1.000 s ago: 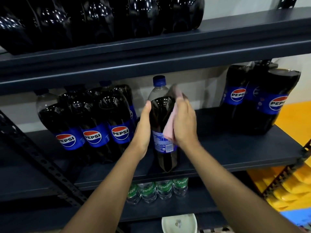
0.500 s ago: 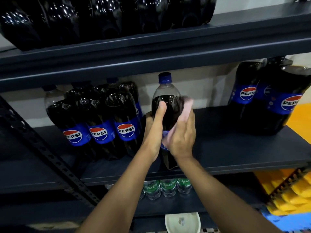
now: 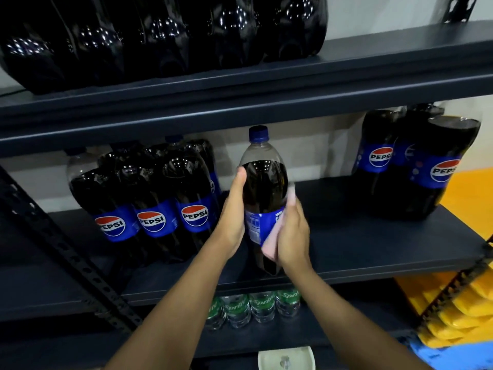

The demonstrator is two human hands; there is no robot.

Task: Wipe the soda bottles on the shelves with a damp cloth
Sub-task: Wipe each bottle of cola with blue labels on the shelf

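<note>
Left fingers (image 3: 240, 180) grip the bottle (image 3: 264, 182), right fingers (image 3: 293, 209) hold cloth (image 3: 269, 249) against it, between Pepsi packs (image 3: 154, 198).

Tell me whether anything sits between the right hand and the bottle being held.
Only the pink cloth, pressed by the right hand against the bottle. The left hand grips the bottle's other side directly. Nothing else visible intervenes.

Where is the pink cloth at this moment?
In the head view, the pink cloth lies between the right hand and the right side of the Pepsi bottle that the left hand holds.
</note>
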